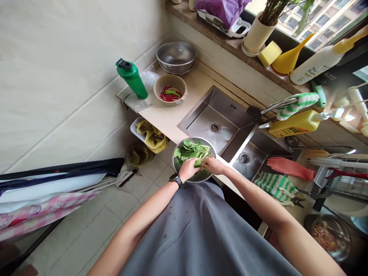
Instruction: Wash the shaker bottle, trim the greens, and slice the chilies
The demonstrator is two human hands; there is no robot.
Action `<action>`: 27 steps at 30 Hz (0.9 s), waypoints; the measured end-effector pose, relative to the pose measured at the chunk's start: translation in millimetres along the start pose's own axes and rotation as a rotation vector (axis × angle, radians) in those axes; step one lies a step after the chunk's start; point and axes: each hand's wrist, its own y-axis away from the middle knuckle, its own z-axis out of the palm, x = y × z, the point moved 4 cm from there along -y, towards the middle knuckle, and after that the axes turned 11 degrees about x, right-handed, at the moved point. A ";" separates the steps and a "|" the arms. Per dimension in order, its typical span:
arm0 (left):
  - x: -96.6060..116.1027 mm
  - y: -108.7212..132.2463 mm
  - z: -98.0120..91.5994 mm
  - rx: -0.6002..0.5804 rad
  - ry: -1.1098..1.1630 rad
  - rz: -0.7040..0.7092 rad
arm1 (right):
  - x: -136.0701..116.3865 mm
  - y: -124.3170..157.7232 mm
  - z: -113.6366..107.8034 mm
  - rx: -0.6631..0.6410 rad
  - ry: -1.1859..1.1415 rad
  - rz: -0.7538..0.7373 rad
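Head view.

A: Where do the hands sit?

B: Both are over the round stainless-steel strainer bowl (201,178) at the front edge of the counter, just beside the near corner of the steel sink (201,111). The left hand (188,168), with a black watch (176,179) on its wrist, and the right hand (213,165) meet on one stalk of the leafy green vegetables (191,150).

A: And the fingers?

B: They're curled shut on that stalk from both sides. The tips are too small to tell which finger pinches what. The stalk lies between the two hands, touching both, at the near side of the bowl. The other greens are heaped just beyond the knuckles, inside the bowl.

A: How would you handle it well?

B: I'd judge it best to grip low on the stem, not the soft leaves, and pull gently so nothing bruises. Working above the bowl means loose pieces drop in, not onto the floor tiles (115,207).
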 end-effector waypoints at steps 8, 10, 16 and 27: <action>-2.5 1.2 -8.3 -0.035 0.156 -0.074 | -11.0 16.0 -7.8 -0.007 -0.309 0.021; -3.2 1.6 -9.0 -0.058 0.169 -0.086 | -14.0 19.3 -9.3 0.010 -0.299 0.007; 2.1 -2.2 -8.4 -0.043 0.024 -0.028 | -16.9 18.8 -9.1 0.150 -0.003 -0.112; 11.0 -4.1 -13.0 -0.111 0.033 -0.003 | -12.2 14.3 -5.4 0.081 0.421 -0.099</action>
